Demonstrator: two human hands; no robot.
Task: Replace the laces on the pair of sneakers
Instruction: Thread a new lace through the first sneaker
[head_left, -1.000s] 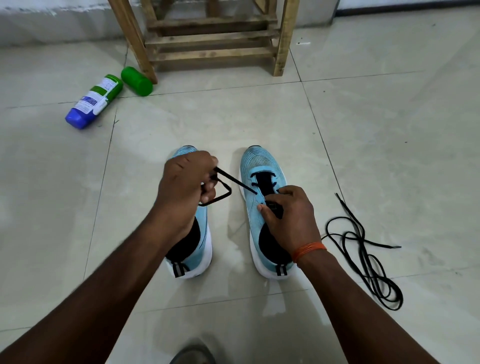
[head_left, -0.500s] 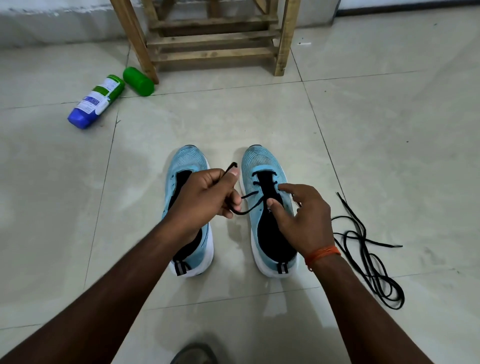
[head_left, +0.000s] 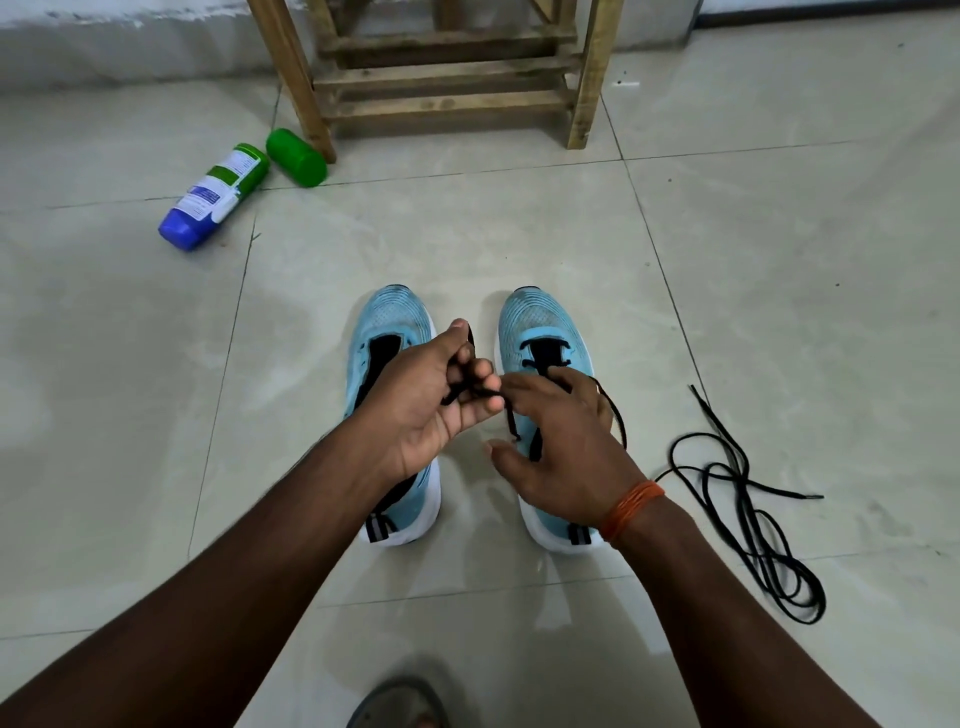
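Two light-blue sneakers stand side by side on the tiled floor, toes pointing away. The left sneaker (head_left: 390, 322) has no lace in it. The right sneaker (head_left: 540, 325) has a black lace (head_left: 543, 358) threaded through its front eyelets. My left hand (head_left: 426, 410) hovers between the shoes and pinches one end of this lace in its curled fingers. My right hand (head_left: 566, 452) is spread over the right sneaker's tongue with fingers extended, its fingertips touching the lace near the left hand. A second black lace (head_left: 748, 519) lies loose in a tangle on the floor to the right.
A wooden stool frame (head_left: 447, 73) stands at the back. A blue-and-green bottle (head_left: 213, 200) and its green cap (head_left: 296, 157) lie on the floor at the back left. A sandal toe (head_left: 400, 704) shows at the bottom edge.
My left hand has come down and rightward with the lace end, toward the right sneaker. My right hand has let go of the tongue, opened, and reached left to the lace.
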